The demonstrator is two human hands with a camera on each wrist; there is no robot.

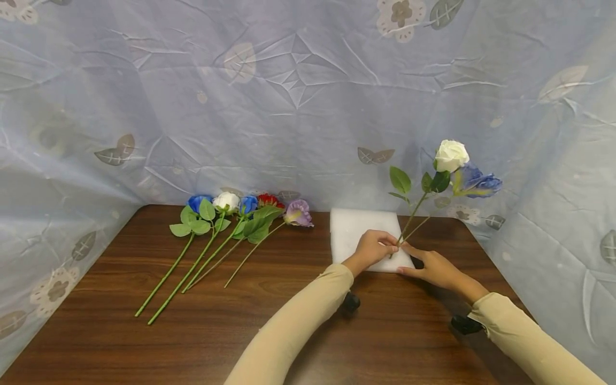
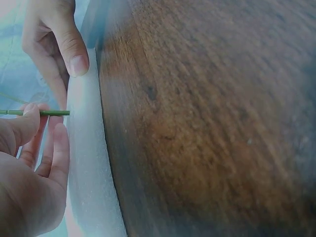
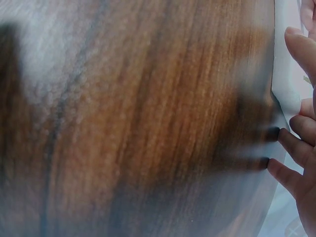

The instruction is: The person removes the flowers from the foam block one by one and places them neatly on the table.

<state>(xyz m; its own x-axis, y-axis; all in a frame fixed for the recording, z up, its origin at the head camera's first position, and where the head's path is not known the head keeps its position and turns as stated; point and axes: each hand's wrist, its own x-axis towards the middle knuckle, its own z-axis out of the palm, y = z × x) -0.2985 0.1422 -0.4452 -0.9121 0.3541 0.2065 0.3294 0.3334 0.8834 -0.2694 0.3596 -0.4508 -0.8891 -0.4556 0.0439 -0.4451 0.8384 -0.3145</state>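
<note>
Above the foam block (image 1: 350,231), the left hand (image 1: 372,248) pinches the white rose (image 1: 451,155) by its stem; the right hand (image 1: 435,269), fingers apart, touches the block; likely planting, needing steady downward pressure.

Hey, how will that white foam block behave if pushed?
The white foam block is probably light for its size, given its foamy look, and may slide easily. Lying flat and broad on the table, it seems unlikely to roll or tip. The right hand touching it might steady it.

No readable text, label, brand, number or sign is showing on the worktop (image 1: 192,337) or the cloth (image 1: 298,133) hanging beyond its far edge.
</note>
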